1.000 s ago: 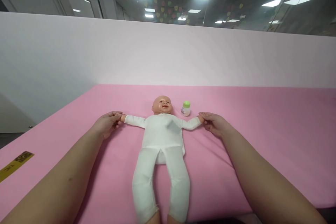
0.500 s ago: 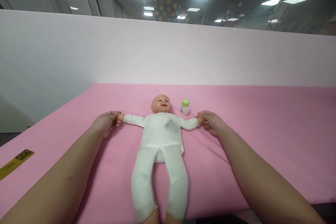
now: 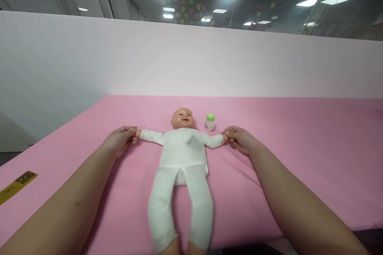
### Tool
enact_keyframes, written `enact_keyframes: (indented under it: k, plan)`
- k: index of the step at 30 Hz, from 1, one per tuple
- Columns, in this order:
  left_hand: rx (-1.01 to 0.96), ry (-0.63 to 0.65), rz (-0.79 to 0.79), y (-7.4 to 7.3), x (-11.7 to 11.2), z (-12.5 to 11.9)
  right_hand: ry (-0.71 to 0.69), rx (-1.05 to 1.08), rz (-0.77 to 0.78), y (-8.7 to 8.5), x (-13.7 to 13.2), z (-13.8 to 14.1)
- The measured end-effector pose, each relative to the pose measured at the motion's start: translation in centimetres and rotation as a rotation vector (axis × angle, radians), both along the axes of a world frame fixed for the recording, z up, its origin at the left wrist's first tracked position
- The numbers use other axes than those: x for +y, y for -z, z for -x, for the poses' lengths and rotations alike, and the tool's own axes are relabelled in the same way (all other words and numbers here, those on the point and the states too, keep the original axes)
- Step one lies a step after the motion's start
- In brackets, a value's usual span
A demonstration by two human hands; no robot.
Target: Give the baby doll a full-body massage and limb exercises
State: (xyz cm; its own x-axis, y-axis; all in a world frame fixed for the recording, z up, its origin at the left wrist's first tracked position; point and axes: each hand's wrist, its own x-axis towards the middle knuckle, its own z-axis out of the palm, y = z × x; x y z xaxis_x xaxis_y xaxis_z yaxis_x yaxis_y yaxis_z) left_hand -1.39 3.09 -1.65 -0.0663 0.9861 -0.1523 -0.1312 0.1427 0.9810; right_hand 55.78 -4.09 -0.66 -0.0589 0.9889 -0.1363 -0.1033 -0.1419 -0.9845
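A baby doll (image 3: 182, 155) in a white one-piece suit lies on its back on the pink table cover (image 3: 299, 147), arms spread out to both sides, legs toward me. My left hand (image 3: 119, 140) pinches the doll's hand on the left side. My right hand (image 3: 241, 139) is closed round the doll's other hand on the right. A small white bottle with a green cap (image 3: 210, 122) stands upright just right of the doll's head, apart from both hands.
A pale pink partition wall (image 3: 191, 59) rises behind the table. A yellow label strip (image 3: 16, 187) lies at the table's left edge. Beyond the partition are glass panels and ceiling lights.
Both hands stay closed on the doll's hands. The doll and hands appear slightly further left in view, mostly from a small head movement.
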Motion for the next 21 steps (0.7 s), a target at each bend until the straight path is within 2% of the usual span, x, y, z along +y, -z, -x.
enact_keyframes:
  k: [7,13,18,21]
  plan:
    - [0.02,-0.074,0.02,0.1,0.1,-0.5,0.103,-0.104,-0.014,0.4,0.3,0.7]
    - [-0.035,-0.058,0.044,-0.2,0.1,-0.5,0.162,0.005,0.012,1.1,1.1,0.3]
    - [-0.062,-0.046,0.049,-0.4,0.1,-0.5,0.081,0.133,0.052,0.7,0.8,-0.3]
    - [-0.042,-0.023,0.037,-0.4,0.0,-0.4,0.035,0.097,0.022,0.3,0.3,-0.4]
